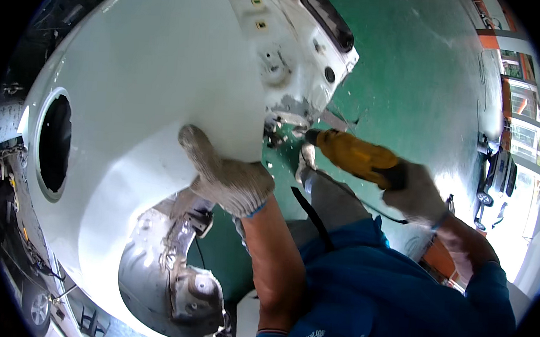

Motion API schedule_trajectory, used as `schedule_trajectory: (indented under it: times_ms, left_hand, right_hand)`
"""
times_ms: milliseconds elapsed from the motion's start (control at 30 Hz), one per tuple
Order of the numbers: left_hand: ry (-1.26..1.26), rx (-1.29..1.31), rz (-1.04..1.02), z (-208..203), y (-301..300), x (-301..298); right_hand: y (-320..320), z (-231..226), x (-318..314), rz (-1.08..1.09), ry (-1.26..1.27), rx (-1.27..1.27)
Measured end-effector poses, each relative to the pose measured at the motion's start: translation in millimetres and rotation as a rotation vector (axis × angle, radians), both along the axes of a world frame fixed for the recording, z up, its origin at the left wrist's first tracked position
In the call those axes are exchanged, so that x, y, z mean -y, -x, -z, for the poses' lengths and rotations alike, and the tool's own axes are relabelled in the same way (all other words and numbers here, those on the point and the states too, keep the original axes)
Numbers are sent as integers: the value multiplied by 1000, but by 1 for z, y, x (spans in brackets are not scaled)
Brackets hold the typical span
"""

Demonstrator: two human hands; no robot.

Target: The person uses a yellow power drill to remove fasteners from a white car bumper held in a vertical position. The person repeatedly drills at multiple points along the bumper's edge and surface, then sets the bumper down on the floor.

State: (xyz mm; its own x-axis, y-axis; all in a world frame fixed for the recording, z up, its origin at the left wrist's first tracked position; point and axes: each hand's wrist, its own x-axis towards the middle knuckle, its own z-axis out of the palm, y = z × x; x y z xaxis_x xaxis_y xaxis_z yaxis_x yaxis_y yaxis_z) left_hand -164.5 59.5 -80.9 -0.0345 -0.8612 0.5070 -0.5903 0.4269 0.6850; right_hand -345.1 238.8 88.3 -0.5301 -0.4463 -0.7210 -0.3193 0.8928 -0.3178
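A large white car body panel (pixel 145 80) fills the left half of the view, with a dark oval hole on its left side and a wheel arch cut into its lower edge. My left hand (pixel 235 185), in a knitted glove, grips the panel at the wheel arch. Its thumb lies on the outer surface and the other fingers are mostly hidden. My right hand (pixel 417 193), also gloved, is closed around the handle of a yellow and black power drill (pixel 357 155). The drill's front end points left, close to the torn lower corner of the bare metal body end (pixel 292 102).
The green floor (pixel 405 78) stretches to the right, with small scraps on it near my shoe (pixel 306 158). A dark cord (pixel 384 215) runs below the drill. A car (pixel 497 179) stands at the far right, and chains and metal parts (pixel 11 153) lie along the left edge.
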Motion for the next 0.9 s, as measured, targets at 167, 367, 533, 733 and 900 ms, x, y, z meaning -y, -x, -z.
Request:
schedule_trajectory:
  times_ms: [167, 367, 533, 733, 900]
  left_hand:
    - [-411, -902, -47, -24, 17, 13]
    - [-196, -275, -21, -4, 9, 10]
    - [-89, -48, -144, 4, 0, 16]
    - [-522, -853, -168, -34, 43, 10]
    - [-531, -857, -103, -26, 34, 13]
  right_hand:
    - [22, -47, -24, 15, -54, -14]
    - [40, -12, -76, 165, 49, 138]
    - [47, 38, -124, 199, 126, 267]
    - [46, 76, -167, 278, 183, 374]
    - [49, 89, -187, 344, 290, 453]
